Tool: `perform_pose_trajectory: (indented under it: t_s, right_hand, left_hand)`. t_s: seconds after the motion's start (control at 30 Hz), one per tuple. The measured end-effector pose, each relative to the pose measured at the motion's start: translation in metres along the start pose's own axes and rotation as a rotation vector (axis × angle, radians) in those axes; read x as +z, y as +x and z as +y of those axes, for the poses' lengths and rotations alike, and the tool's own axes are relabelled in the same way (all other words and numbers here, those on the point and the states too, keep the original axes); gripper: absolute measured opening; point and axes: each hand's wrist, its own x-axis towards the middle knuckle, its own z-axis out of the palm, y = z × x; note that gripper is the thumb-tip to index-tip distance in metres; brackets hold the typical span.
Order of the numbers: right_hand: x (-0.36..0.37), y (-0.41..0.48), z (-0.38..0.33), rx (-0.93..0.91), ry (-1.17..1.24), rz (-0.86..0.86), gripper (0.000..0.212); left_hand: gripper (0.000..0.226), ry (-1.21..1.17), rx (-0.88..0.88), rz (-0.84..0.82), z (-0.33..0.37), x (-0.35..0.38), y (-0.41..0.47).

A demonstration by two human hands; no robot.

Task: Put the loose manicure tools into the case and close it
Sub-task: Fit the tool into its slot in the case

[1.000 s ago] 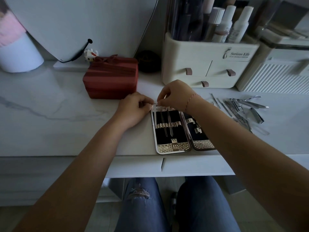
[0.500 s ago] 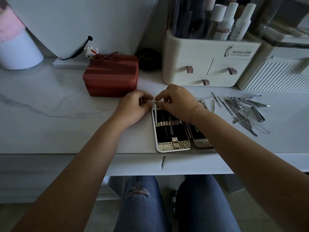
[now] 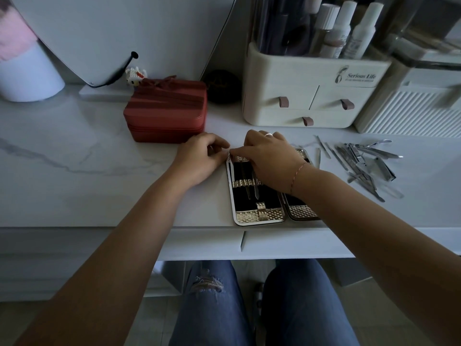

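Note:
The manicure case (image 3: pixel 259 217) lies open at the table's front edge, with black lining and gold straps. Two slim tools (image 3: pixel 252 189) sit under the middle strap of its left half. My right hand (image 3: pixel 269 156) covers the top of the case, its fingertips pinching a thin metal tool (image 3: pixel 230 166) that runs along the left rim. My left hand (image 3: pixel 202 158) is curled against the case's top left corner, fingertips meeting the right hand's. My right forearm hides most of the case's right half. The loose manicure tools (image 3: pixel 361 161) lie in a heap to the right.
A red zipped box (image 3: pixel 166 111) stands just behind my left hand. Behind the case is a cream organiser with drawers (image 3: pixel 311 96), with a ribbed white box (image 3: pixel 411 108) to its right. A single thin tool (image 3: pixel 318 157) lies between case and heap. A white cup (image 3: pixel 27 78) stands far left.
My right hand has slid down and left over the top of the case, covering more of it. My left hand stays at the top left corner.

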Motion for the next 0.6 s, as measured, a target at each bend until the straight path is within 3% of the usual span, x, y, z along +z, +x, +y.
perform_pose_trajectory:
  t_s: [0.4,0.6]
  right_hand:
    - [-0.005,-0.013,0.005,-0.092,-0.180,-0.060,0.076]
    - [-0.003,-0.013,0.013,-0.103,-0.112,-0.064,0.081]
  left_hand:
    - [0.015,0.003,0.007,-0.004,-0.002,0.001,0.000]
    - [0.015,0.000,0.005,-0.009,-0.002,0.000,0.000]
